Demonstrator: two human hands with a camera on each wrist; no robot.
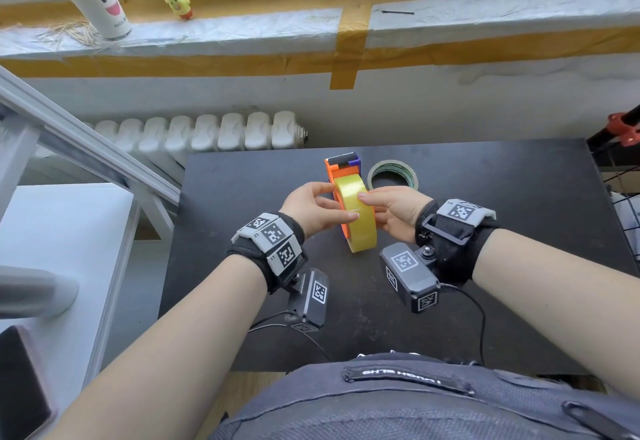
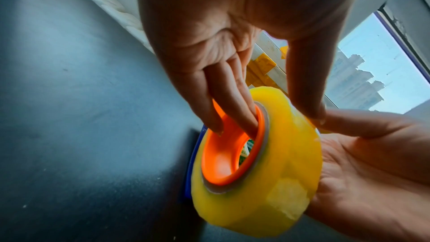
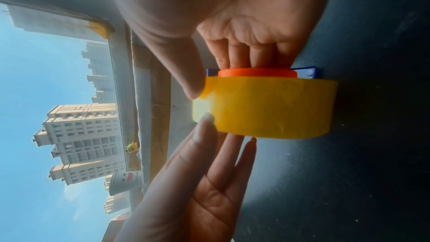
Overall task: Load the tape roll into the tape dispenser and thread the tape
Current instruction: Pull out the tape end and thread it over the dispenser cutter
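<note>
Roll (image 1: 356, 218) of yellow tape, on edge, seated on orange dispenser (image 1: 341, 171) hub, mid dark surface (image 1: 242, 197). Left hand (image 1: 311, 209) grip: fingers inside hub, thumb on roll's rim. Right hand (image 1: 391, 213) grip: thumb pressing rim, fingers curled against hub. Behind dispenser, right: second roll (image 1: 393, 175) lying flat.
</note>
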